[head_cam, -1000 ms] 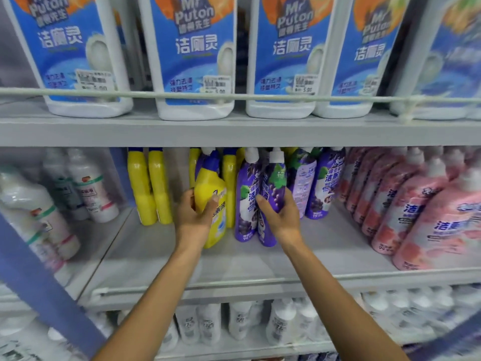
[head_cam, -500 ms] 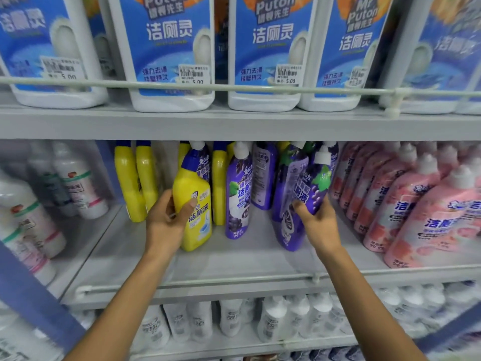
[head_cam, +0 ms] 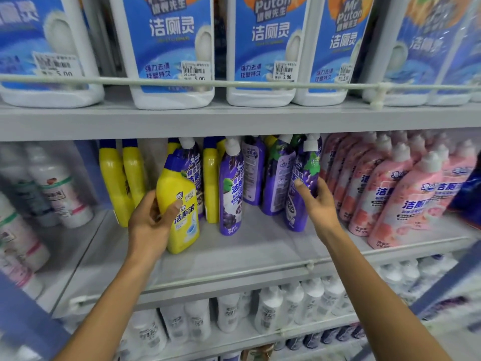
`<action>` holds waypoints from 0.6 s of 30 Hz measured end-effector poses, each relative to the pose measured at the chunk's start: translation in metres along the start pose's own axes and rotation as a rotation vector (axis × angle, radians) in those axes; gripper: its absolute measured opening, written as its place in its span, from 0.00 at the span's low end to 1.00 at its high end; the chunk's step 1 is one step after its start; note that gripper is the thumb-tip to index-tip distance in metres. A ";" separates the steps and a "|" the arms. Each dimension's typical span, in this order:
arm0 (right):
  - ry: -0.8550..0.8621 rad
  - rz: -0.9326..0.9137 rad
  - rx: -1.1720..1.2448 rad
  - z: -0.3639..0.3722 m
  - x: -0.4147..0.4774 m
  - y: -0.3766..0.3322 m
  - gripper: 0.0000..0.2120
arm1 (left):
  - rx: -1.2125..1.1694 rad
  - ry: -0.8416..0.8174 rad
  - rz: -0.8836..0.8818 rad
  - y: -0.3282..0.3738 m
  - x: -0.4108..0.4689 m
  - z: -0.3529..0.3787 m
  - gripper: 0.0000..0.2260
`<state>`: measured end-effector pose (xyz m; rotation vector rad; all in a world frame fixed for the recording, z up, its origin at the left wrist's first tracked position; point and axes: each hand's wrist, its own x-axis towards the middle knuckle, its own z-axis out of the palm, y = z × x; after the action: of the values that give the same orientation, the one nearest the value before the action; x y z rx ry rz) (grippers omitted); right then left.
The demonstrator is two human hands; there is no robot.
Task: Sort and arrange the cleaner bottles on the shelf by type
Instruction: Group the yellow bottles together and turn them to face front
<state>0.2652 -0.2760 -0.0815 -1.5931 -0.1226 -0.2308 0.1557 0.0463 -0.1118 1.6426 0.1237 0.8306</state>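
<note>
**Two hands holding cleaner bottles on a shop shelf**

Seen from above and behind two bare forearms reaching toward a grey middle shelf in a shop.

The left hand wraps around a yellow bottle with a blue cap; its grip is closed on the bottle's lower body, thumb across the label. The bottle tilts slightly to the right, and its base rests near the front of the shelf, ahead of the other bottles.

The right hand holds a purple bottle with a white cap and grape pictures; its grip is closed around the bottle's middle, thumb on the front. This bottle leans to the right, just beside a row of pink bottles that fills the right part of the shelf.

Between the two hands stands another purple bottle, upright near the front. Behind it more purple bottles and yellow bottles are mixed together. Two more yellow bottles stand at the left of this group.

To the far left, beyond a divider, are blurred white bottles with green and red bands.

The shelf above holds large white jugs with blue labels and price stickers, behind a thin white rail. The shelf below holds rows of small white bottles.
</note>
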 end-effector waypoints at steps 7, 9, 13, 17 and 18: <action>0.149 -0.250 -0.118 0.025 -0.061 -0.027 0.39 | 0.067 0.007 0.015 -0.005 0.003 -0.013 0.06; 0.075 -0.284 -0.070 0.052 -0.073 -0.030 0.39 | 0.075 0.005 0.011 -0.006 0.002 -0.014 0.06; -0.094 -0.100 -0.021 0.113 -0.062 -0.022 0.42 | 0.073 -0.009 -0.020 -0.005 0.004 -0.018 0.07; -0.093 -0.081 -0.074 0.159 -0.039 -0.005 0.32 | 0.079 -0.026 -0.039 -0.005 0.003 -0.027 0.08; -0.053 -0.087 -0.121 0.165 -0.035 0.000 0.30 | 0.084 -0.023 -0.039 -0.004 0.003 -0.029 0.08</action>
<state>0.2430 -0.1096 -0.0930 -1.7170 -0.2229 -0.2679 0.1425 0.0727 -0.1137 1.7228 0.1765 0.7858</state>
